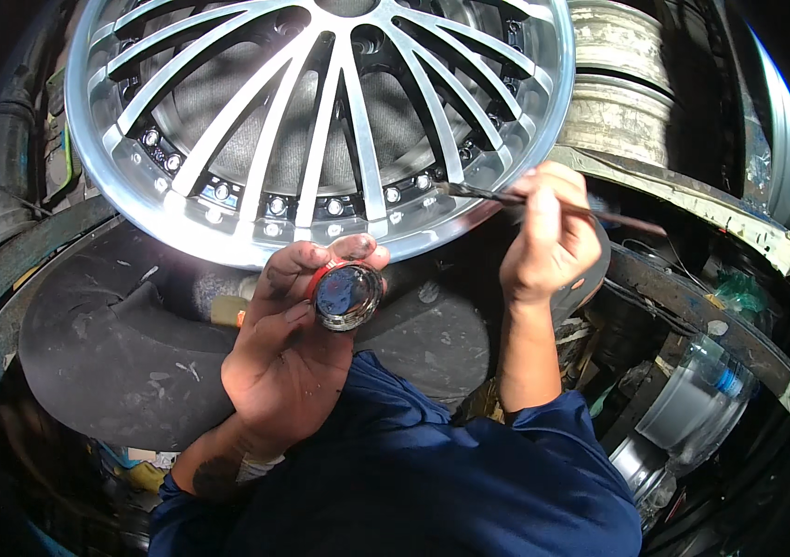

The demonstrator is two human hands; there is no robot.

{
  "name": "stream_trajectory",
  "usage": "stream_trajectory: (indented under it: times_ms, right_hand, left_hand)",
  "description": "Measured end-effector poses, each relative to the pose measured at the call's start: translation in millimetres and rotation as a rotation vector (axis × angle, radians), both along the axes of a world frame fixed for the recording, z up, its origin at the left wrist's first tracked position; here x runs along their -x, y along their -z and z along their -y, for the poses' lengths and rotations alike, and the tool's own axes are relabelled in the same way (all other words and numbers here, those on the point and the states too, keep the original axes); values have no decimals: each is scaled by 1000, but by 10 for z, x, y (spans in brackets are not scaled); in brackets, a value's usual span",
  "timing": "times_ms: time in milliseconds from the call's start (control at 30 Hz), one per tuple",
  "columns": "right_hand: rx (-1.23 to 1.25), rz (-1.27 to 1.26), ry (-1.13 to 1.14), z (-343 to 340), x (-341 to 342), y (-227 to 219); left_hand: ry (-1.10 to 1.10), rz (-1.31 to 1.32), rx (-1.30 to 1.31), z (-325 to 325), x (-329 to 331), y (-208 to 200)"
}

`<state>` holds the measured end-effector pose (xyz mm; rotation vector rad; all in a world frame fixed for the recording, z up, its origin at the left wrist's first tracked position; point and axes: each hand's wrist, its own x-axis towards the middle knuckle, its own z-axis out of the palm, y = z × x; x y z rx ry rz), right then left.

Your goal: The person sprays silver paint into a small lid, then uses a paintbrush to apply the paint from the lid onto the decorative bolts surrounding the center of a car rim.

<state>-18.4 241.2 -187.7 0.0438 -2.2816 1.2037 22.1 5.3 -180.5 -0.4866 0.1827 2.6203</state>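
Note:
A large polished alloy wheel rim (369, 200) with silver spokes and black recesses fills the upper middle. My left hand (288, 376), palm up with dark smudges on the fingers, holds a small round cap (346, 295) with a red edge and dark, glossy paint inside. Just beyond it is the rim's near edge. In my right hand (551, 237) is a thin paintbrush (506, 197), pinched between thumb and fingers. Its dark tip points left, at the bolts along the rim's near right edge; whether it touches cannot be told.
Worn bare rims (620, 121) are stacked at the far right beside a chipped metal beam (692, 200). A clear plastic bottle (706, 395) lies at lower right among clutter. My dark-trousered leg (125, 343) is bent under the wheel at left.

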Motion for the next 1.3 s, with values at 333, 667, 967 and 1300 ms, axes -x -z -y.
stream_trajectory:
  times_ms: [333, 667, 967, 1300]
  right_hand:
    - [37, -71, -514, 110, -104, -341]
    - [51, -11, -553, 193, -100, -349]
    - [6, -7, -534, 225, -91, -330]
    - [1, 6, -556, 206, -102, -331]
  left_hand:
    - [71, -2, 73, -38, -10, 15]
    - [94, -44, 63, -52, -2, 20]
    - [87, -2, 38, -45, 15, 13]
    - [76, -19, 51, -51, 1, 32]
